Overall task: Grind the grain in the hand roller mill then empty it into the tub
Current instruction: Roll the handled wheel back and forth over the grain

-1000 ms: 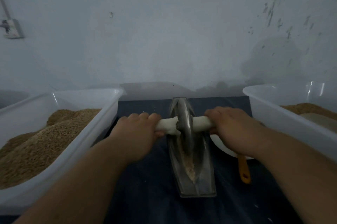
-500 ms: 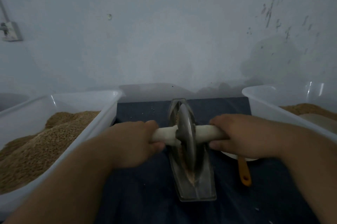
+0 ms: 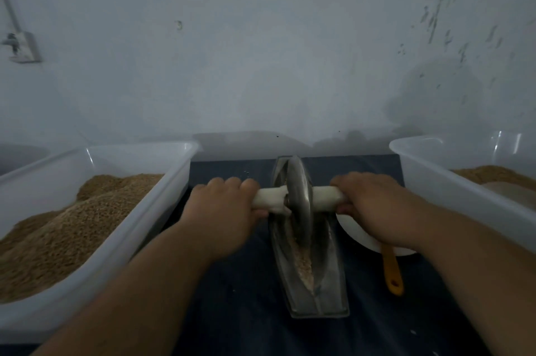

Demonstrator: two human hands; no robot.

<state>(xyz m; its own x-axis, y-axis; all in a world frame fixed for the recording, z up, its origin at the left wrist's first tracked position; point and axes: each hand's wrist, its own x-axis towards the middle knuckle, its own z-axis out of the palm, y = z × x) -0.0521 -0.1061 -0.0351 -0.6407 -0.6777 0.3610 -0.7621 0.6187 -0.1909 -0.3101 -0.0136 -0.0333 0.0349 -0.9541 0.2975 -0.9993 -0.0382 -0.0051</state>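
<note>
Rolled away from the person since 0.5 s ago, the wheel (image 3: 300, 199) sits over the trough's (image 3: 327, 277) far half, so grinding goes on. Grain (image 3: 303, 262) lies in the near groove. Left hand (image 3: 223, 207) and right hand (image 3: 374, 210) each curl round the white handle (image 3: 268, 199). The left tub (image 3: 150, 228) and right tub (image 3: 435, 181) flank closely, leaving 1 fore-and-aft lane.

We note a translucent plastic grain tub (image 3: 139, 239) walling left of left hand (image 3: 223, 210), a matching tub (image 3: 435, 184) right of right hand (image 3: 374, 210); dark cloth (image 3: 232, 312) between them is open.

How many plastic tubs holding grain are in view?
2. The left tub stands beside the roller mill, heaped with grain; the right tub stands opposite, partly cut off. Others may lie off-frame.
</note>
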